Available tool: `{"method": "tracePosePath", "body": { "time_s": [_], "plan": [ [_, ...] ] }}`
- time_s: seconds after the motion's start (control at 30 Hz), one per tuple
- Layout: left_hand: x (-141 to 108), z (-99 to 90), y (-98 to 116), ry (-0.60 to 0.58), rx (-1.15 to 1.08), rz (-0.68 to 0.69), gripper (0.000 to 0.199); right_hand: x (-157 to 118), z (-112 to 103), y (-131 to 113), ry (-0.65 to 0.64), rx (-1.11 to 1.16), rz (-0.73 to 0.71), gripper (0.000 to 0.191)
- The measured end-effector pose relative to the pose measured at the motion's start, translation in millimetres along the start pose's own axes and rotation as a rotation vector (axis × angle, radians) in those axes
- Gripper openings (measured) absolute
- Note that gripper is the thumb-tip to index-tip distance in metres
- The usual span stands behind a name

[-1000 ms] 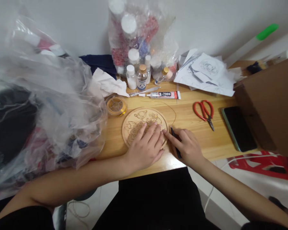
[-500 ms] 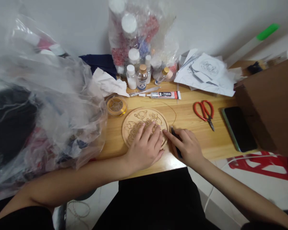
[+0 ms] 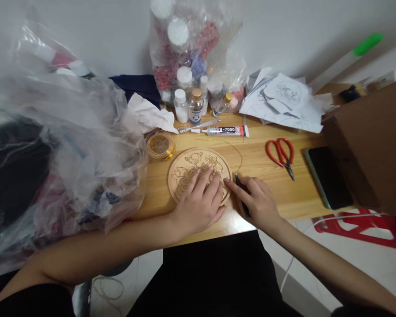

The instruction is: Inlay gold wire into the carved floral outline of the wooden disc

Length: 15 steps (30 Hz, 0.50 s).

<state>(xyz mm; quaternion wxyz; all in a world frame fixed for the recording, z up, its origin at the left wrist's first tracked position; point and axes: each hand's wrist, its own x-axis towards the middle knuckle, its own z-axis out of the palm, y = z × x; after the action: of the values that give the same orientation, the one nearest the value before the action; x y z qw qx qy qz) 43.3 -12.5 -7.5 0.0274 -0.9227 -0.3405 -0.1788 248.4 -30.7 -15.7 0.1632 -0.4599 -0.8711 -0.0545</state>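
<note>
A round wooden plaque [image 3: 177, 169] with an engraved flower pattern lies flat on the table, gold wire showing in parts of its lines. My left hand [image 3: 199, 200] rests on it, open, with fingers stretched over the lower middle and hiding much of the pattern. At the plaque's right edge, the index fingertip of my right hand [image 3: 258, 200] presses down on the rim. The other fingers of that hand are curled round slim black tweezers [image 3: 242, 187], whose tip points away from me. A thin gold wire [image 3: 240, 156] arcs over the table behind the plaque.
Behind the plaque are a wire spool [image 3: 160, 145], a B-7000 glue tube [image 3: 227, 131] and small bottles [image 3: 195, 108]. Red-handled pliers [image 3: 281, 154], a phone [image 3: 329, 178] and a cardboard box [image 3: 372, 145] sit to the right. Plastic bags [image 3: 95, 132] crowd the left.
</note>
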Motion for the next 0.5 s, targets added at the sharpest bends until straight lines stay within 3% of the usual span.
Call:
{"method": "tracePosePath", "body": {
  "time_s": [0.33,0.5],
  "plan": [
    [-0.7,0.3,0.1,0.14,0.007,0.097,0.031,1.8,-1.8,-0.6,0.02,-0.026,0.025,0.057],
    [-0.3,-0.5,0.2,0.069,0.027,0.051,0.041,0.5,-1.6,0.3,0.004,-0.007,0.02,0.058]
  ]
}}
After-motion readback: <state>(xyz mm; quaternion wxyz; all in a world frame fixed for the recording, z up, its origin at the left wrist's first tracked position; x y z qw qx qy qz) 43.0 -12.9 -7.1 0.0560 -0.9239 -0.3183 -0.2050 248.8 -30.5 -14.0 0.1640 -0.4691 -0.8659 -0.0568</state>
